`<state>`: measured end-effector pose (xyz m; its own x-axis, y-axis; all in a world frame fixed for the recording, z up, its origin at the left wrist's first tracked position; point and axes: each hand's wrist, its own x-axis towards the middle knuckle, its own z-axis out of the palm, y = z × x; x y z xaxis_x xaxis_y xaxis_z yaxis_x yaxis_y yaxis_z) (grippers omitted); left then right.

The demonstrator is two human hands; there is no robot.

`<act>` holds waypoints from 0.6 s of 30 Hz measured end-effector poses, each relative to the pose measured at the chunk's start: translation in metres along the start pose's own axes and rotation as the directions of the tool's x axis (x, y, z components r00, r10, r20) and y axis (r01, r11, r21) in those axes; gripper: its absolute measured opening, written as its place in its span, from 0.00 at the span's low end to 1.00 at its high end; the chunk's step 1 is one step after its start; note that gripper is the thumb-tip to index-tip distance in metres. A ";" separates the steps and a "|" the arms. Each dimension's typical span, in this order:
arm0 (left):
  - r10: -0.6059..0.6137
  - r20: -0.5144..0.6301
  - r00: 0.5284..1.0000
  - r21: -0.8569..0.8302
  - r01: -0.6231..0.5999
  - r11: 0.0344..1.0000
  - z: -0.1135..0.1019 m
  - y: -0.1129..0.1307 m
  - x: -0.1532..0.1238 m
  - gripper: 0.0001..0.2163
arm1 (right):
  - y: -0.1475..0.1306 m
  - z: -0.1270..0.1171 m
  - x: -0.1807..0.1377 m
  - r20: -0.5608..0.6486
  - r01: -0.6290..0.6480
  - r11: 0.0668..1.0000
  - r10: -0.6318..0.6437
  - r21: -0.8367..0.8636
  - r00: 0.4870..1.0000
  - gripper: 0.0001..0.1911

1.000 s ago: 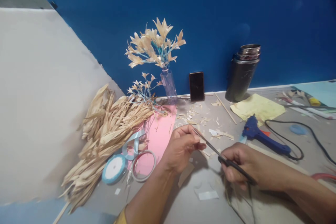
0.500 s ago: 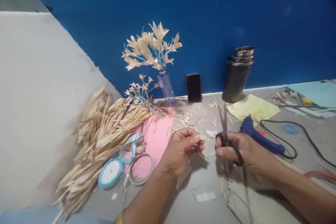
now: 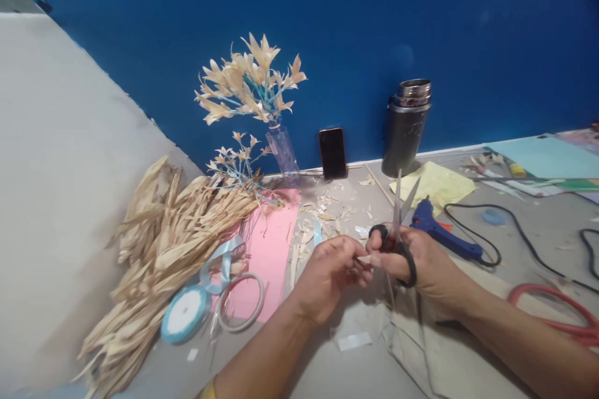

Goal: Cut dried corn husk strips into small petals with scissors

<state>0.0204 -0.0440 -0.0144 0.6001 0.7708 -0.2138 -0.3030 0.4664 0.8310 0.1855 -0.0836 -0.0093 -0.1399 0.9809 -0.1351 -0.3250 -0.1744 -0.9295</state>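
My left hand (image 3: 330, 271) pinches a small pale piece of dried husk (image 3: 365, 259) between thumb and fingertips. Close beside it, my right hand (image 3: 421, 262) grips black-handled scissors (image 3: 397, 215), their blades parted and pointing up and away. The right thumb reaches to the husk piece and seems to touch it. Beyond the hands lie husk scraps (image 3: 327, 206) on the table. To the left is a heap of dried corn husks (image 3: 163, 249). Cream husk flowers (image 3: 255, 75) on blue stems stand in a clear plastic bottle (image 3: 283, 153).
A blue glue gun (image 3: 444, 234) and its black cord lie right of the scissors. Behind are a dark flask (image 3: 406, 131), a phone (image 3: 332, 153) and yellow paper (image 3: 435, 184). Left are pink paper (image 3: 271, 249), a blue ribbon spool (image 3: 186, 313) and a tape roll (image 3: 241, 301).
My hands have come together, the right thumb now at the husk piece. The scissor blades have spread wider. The whole view has shifted slightly, with objects now further left.
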 end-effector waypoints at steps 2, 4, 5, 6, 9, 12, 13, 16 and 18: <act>0.010 -0.018 1.000 0.053 -0.009 0.999 0.000 -0.001 0.000 0.14 | -0.001 -0.001 0.000 -0.014 0.006 0.999 -0.006 -0.037 1.000 0.19; 0.017 -0.020 1.000 0.067 -0.015 0.998 0.000 -0.003 0.000 0.13 | -0.002 -0.001 0.000 0.002 0.005 0.998 -0.005 -0.058 1.000 0.19; 0.012 -0.006 1.000 0.056 -0.011 0.998 0.000 -0.004 -0.001 0.13 | -0.003 -0.001 0.000 0.022 0.005 0.998 -0.004 -0.059 1.000 0.19; -0.002 0.012 1.000 0.038 0.002 0.999 0.000 -0.004 -0.002 0.14 | -0.003 0.000 -0.001 0.047 0.007 0.999 -0.005 -0.053 0.999 0.18; -0.038 0.059 0.998 -0.014 0.039 0.999 0.004 0.002 -0.006 0.15 | -0.005 -0.001 -0.002 0.141 0.018 0.999 -0.022 0.032 0.990 0.18; -0.032 0.036 0.999 -0.014 0.033 0.999 0.009 0.021 -0.005 0.14 | -0.012 -0.009 -0.002 0.152 0.060 0.981 -0.089 0.184 0.984 0.16; -0.013 0.001 1.000 0.023 0.013 1.000 0.010 0.030 0.000 0.13 | -0.017 -0.013 -0.002 0.126 0.088 0.969 -0.119 0.230 0.985 0.15; 0.159 -0.140 0.977 0.352 -0.101 0.931 0.012 0.050 0.034 0.10 | -0.035 -0.029 -0.002 0.009 0.193 0.925 -0.207 0.327 0.978 0.12; 0.261 -0.208 0.943 0.606 -0.085 0.791 0.011 0.054 0.072 0.09 | -0.046 -0.039 -0.001 -0.080 0.256 0.898 -0.243 0.359 0.967 0.11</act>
<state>0.0554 0.0323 0.0207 0.3330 0.9384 -0.0917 0.1585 0.0401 0.9865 0.2372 -0.0730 0.0198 0.0185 0.9975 0.0683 -0.6631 0.0634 -0.7459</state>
